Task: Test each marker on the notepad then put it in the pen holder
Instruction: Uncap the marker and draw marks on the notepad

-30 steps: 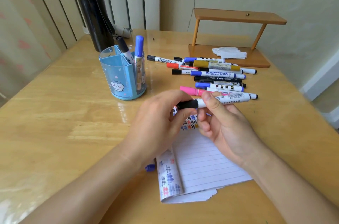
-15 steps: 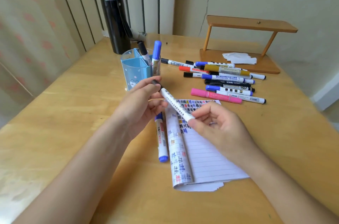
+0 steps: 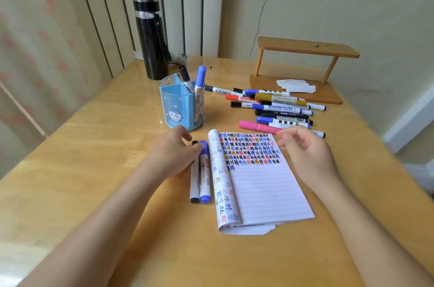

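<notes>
Resting the left hand (image 3: 173, 154) on the far ends of two markers lying side by side on the table (image 3: 94, 145), just left of the notepad (image 3: 265, 188): a black-capped marker (image 3: 194, 183) and, touching it on the notepad side, a blue-capped marker (image 3: 205, 176); fingertips down on what look like the caps; cannot tell whether this is a closed pinch or merely a touch. Holding nothing in the right hand (image 3: 305, 153); fingers loosely curled, hovering over the notepad's far right corner, near the pink marker (image 3: 254, 126).

Judging the coming move by one relation: long axes of both markers running near to far, parallel to the notepad's folded-over edge; cap ends far, under the left hand; pen holder (image 3: 178, 103) just beyond those ends; left hand plainly the nearer, right hand well apart across the page; probably calls for a lift by the cap end and a short carry forward, or a cap pull first if a test is still due.

Counting: two markers beside the notepad; two more standing in the pen holder, a black-tipped marker (image 3: 185, 76) and a blue-tipped marker (image 3: 200, 76); roughly ten in the loose pile (image 3: 279, 108) beyond the notepad, overlapping too much for an exact figure, likely yet to be tested; one notepad, top rows filled with coloured marks; one pen holder; one black flask (image 3: 150, 37), one wooden stand (image 3: 305, 48), one crumpled tissue (image 3: 296, 86).
</notes>
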